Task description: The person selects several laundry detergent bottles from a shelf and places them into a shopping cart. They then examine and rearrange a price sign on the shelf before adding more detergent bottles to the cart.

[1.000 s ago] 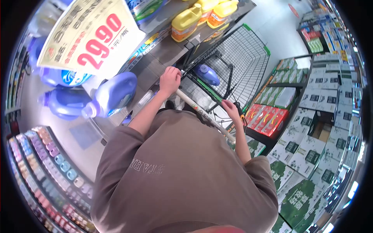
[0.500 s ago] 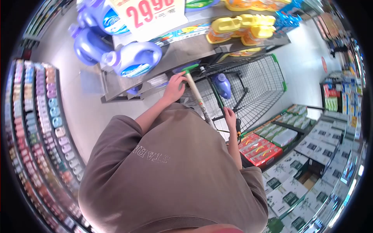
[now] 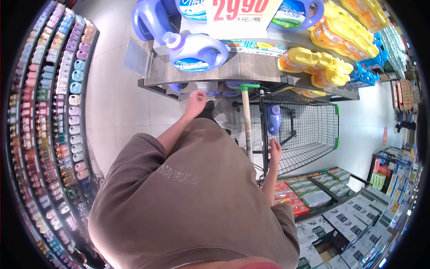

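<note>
My left hand (image 3: 195, 103) hangs off the cart's handle, to its left, with loosely bent fingers and nothing in them. Beside the basket's near edge is my right hand (image 3: 275, 149), empty, its fingers slightly apart. Between my hands runs the pale handle bar (image 3: 247, 117) with a green end. The wire shopping cart (image 3: 309, 130) holds one purple bottle (image 3: 273, 119) near the handle side. Ahead of my left hand, a purple detergent bottle (image 3: 197, 53) lies on the wooden display shelf (image 3: 251, 65).
A price sign (image 3: 242, 18) stands above the display. Yellow-capped orange bottles (image 3: 313, 62) fill its right part. Bottle shelves (image 3: 58, 112) line the left side. Stacked boxes (image 3: 345, 219) and red packs (image 3: 289, 197) are at the lower right.
My left hand has come off the handle bar, and my right hand has left the cart's edge. The view has turned, so the display and cart appear farther right.
</note>
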The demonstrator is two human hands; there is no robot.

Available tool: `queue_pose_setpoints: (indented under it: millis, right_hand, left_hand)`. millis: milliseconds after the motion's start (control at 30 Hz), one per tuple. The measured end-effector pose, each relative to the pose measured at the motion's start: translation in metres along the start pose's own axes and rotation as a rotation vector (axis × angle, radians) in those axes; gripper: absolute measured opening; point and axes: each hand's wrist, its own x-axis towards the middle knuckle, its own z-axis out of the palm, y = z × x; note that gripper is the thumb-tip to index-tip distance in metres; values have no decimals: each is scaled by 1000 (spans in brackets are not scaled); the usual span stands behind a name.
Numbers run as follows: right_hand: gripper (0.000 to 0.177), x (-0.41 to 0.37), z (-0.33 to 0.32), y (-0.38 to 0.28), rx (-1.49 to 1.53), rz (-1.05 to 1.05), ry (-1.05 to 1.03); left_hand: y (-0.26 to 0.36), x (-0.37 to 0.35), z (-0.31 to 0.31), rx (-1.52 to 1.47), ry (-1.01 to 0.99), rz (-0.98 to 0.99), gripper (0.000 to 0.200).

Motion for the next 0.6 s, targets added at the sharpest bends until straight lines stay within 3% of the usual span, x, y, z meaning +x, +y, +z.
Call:
queue_pose_setpoints:
  millis: [33, 100, 133, 200, 367, 400, 433, 500, 600]
  right_hand:
    - [28, 3, 0, -10, -18, -3, 23]
    - [29, 15, 6, -21, -31, -188, 15]
    - [30, 9, 17, -44, -44, -283, 15]
    - [29, -8, 49, -100, -132, -320, 30]
    - [26, -20, 138, -177, -346, -632, -51]
    - [22, -25, 159, -194, -416, -799, -57]
    - [21, -40, 183, -218, -390, -839, -155]
    - [24, -54, 226, -246, -377, -926, -348]
    - [44, -70, 286, -272, -450, -1034, -591]
  left_hand:
    - [3, 8, -6, -3, 16, -6, 14]
    - [11, 29, -22, -294, 417, 123, 12]
    - [35, 33, -43, -282, 447, 46, 8]
    - [55, 55, -73, -284, 593, 167, 6]
    - [102, 104, -124, -366, 698, 345, 13]
    - [105, 115, -129, -375, 724, 411, 14]
    - [114, 122, -134, -379, 730, 406, 14]
    - [134, 135, -142, -59, 711, 549, 13]
    - [151, 156, -146, -64, 552, 564, 13]
